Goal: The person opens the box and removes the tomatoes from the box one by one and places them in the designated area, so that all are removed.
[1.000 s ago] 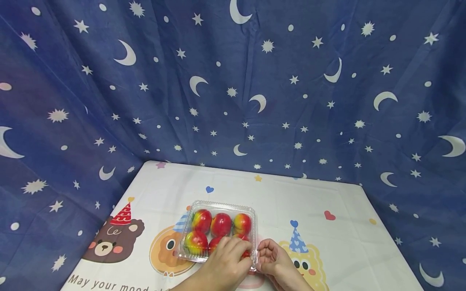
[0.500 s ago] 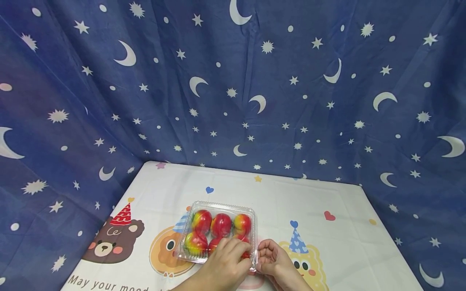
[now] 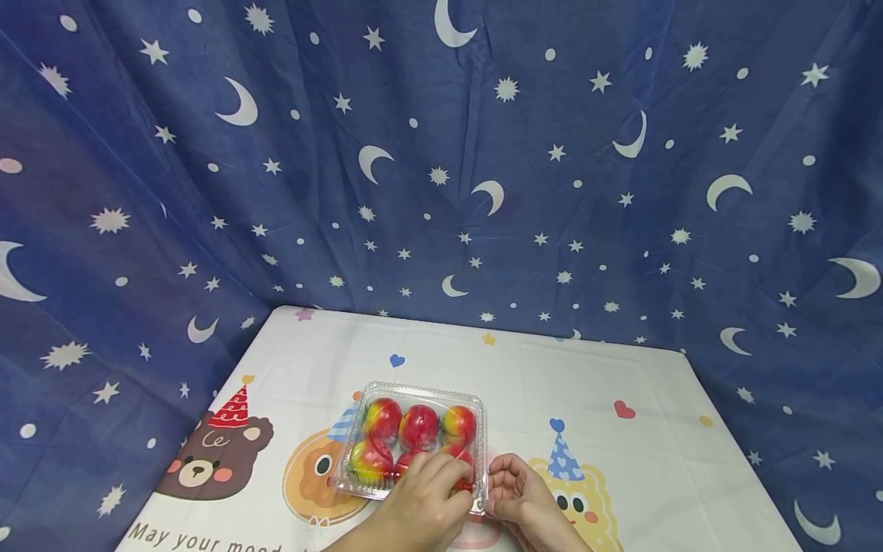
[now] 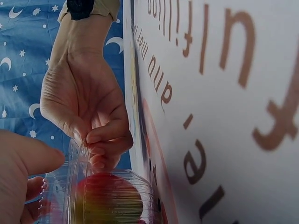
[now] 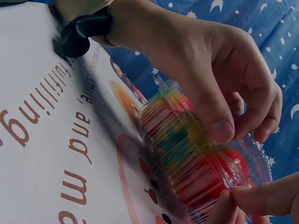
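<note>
A clear plastic clamshell box sits on the table, holding several round red-and-yellow fruits. My left hand reaches over its front right part, fingers curled on the lid and thumb at the front edge, hiding some fruit. At the front right corner my right hand pinches the rim between thumb and forefinger. The left wrist view shows that right hand on the clear rim, with a fruit behind the ribbed wall. In the right wrist view, the left hand's thumb lies against the lid.
A white tablecloth printed with cartoon figures, hearts and lettering covers the table. Behind and to the sides hangs a blue curtain with moons and stars. A dark band sits on the left wrist.
Both hands stay at the front right corner of the box. The left thumb has shifted slightly left, and the reflections on the lid have changed.
</note>
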A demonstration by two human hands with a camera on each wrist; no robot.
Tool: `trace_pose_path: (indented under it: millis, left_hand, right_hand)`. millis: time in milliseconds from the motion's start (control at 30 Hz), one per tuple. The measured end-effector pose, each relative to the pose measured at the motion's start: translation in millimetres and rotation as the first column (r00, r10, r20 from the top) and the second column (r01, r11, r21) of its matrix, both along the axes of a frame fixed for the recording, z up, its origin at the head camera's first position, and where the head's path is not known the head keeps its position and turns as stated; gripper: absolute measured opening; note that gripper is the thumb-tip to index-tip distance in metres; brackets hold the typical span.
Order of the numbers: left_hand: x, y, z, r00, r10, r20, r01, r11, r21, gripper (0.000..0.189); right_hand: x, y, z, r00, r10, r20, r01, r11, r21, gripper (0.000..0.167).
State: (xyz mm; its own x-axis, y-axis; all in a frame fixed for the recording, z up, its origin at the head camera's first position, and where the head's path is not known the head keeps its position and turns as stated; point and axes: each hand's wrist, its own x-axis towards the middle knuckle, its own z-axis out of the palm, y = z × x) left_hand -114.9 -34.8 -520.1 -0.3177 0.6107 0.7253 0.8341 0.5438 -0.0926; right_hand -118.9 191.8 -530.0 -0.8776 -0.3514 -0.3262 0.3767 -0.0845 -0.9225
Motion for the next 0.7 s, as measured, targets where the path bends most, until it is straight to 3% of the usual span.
trace_pose_path:
  millis: [133, 367, 700]
  left_hand:
    - [0.1, -1.7, 1.3, 1.000, -0.005, -0.010, 0.005, 1.000, 0.007, 0.011]
    - [-0.5, -5.8, 5.1, 1.000, -0.011, 0.013, 0.011, 0.998, 0.058, 0.033]
    - [-1.1, -12.9, 6.4, 0.996, -0.040, 0.074, 0.033, 0.995, 0.093, 0.031]
  right_hand:
    - [-0.2, 0, 0.3, 1.000, -0.002, 0.007, 0.002, 1.000, -0.001, 0.051]
    - [0.3, 1, -0.9, 1.000, 0.007, 0.000, -0.007, 1.000, -0.022, 0.052]
    - [0.0, 1, -0.5, 1.000, 0.010, 0.003, -0.010, 1.000, -0.030, 0.051]
